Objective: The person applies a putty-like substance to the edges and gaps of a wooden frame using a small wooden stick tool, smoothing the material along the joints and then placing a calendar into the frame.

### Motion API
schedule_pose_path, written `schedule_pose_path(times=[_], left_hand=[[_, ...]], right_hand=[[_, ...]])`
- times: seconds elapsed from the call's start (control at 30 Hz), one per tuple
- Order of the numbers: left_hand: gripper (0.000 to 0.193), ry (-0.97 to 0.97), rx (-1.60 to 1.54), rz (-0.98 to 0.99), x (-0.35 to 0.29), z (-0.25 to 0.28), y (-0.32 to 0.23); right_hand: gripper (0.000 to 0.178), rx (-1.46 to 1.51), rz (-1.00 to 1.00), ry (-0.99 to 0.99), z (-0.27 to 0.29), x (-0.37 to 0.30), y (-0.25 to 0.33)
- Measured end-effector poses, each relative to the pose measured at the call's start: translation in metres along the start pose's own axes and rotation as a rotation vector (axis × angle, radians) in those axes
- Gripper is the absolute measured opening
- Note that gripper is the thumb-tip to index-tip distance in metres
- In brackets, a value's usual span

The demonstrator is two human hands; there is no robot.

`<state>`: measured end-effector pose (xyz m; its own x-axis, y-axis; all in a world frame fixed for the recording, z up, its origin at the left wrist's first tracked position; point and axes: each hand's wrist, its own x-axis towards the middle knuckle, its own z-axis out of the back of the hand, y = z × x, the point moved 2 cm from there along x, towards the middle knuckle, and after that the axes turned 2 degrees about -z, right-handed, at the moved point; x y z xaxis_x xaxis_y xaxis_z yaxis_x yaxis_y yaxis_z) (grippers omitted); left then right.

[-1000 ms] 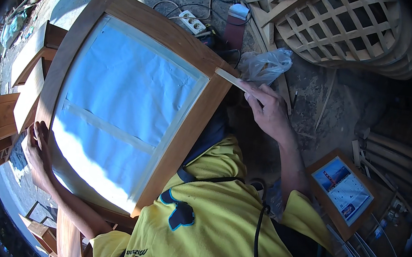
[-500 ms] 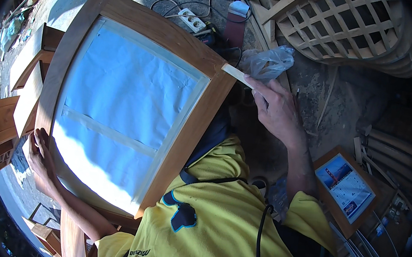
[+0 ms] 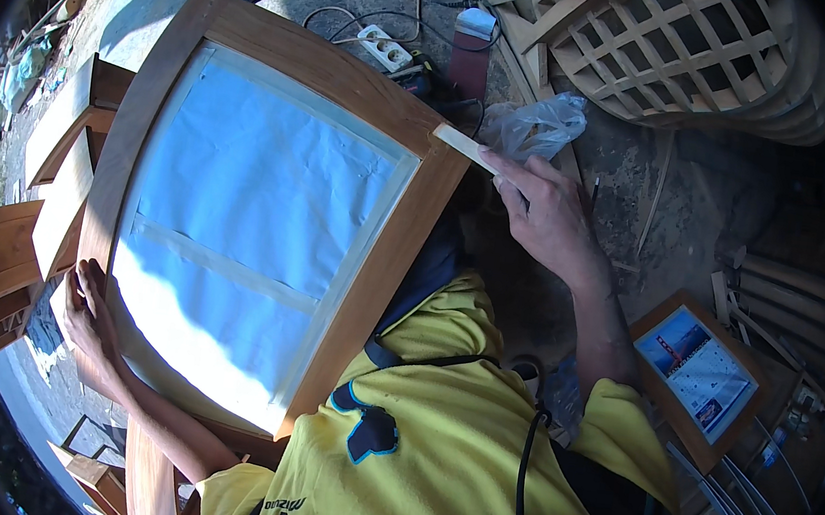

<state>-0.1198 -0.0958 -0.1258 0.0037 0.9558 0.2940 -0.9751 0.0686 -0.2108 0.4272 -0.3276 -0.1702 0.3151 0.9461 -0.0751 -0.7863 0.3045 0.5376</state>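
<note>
A wooden chair-like frame (image 3: 375,279) with curved rails lies tilted in front of me, its middle covered by white sheeting (image 3: 260,176) held with pale tape along the edges. My right hand (image 3: 548,211) pinches a thin, flat strip of pale wood (image 3: 462,146). The strip's far end touches the frame's right-hand corner, where two rails meet. On the frame's left rail, my left hand (image 3: 94,320) lies along the outer edge with its fingers stretched out. Part of its palm is hidden from view.
Wooden furniture parts (image 3: 60,210) stand at the left. Beyond the frame are a white power strip (image 3: 384,48) with cables, a clear plastic bag (image 3: 542,125) and a lattice wooden piece (image 3: 701,52). A framed picture-like panel (image 3: 697,373) lies at the right.
My right hand has shifted slightly left with the wood strip, whose end sits a little further onto the frame's corner. My left hand's fingers lie flatter against the rail.
</note>
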Motion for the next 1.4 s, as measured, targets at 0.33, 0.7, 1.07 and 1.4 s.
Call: schedule_pose_path(times=[0.33, 0.7, 1.07, 1.4], left_hand=[[0.061, 0.032, -0.009, 0.022, 0.0, 0.003, 0.005], [0.066, -0.034, 0.005, 0.049, -0.002, -0.002, 0.004], [0.066, 0.013, -0.033, 0.052, -0.001, 0.001, 0.009], [0.063, 0.004, -0.009, 0.05, -0.002, 0.004, -0.002]], right_hand=[[0.04, -0.081, 0.049, 0.038, -0.015, -0.013, 0.01], [0.042, -0.053, 0.005, 0.106, -0.005, -0.019, 0.008], [0.039, 0.011, 0.033, 0.11, 0.009, -0.002, -0.001], [0.044, 0.015, -0.045, 0.061, -0.001, -0.015, -0.009]])
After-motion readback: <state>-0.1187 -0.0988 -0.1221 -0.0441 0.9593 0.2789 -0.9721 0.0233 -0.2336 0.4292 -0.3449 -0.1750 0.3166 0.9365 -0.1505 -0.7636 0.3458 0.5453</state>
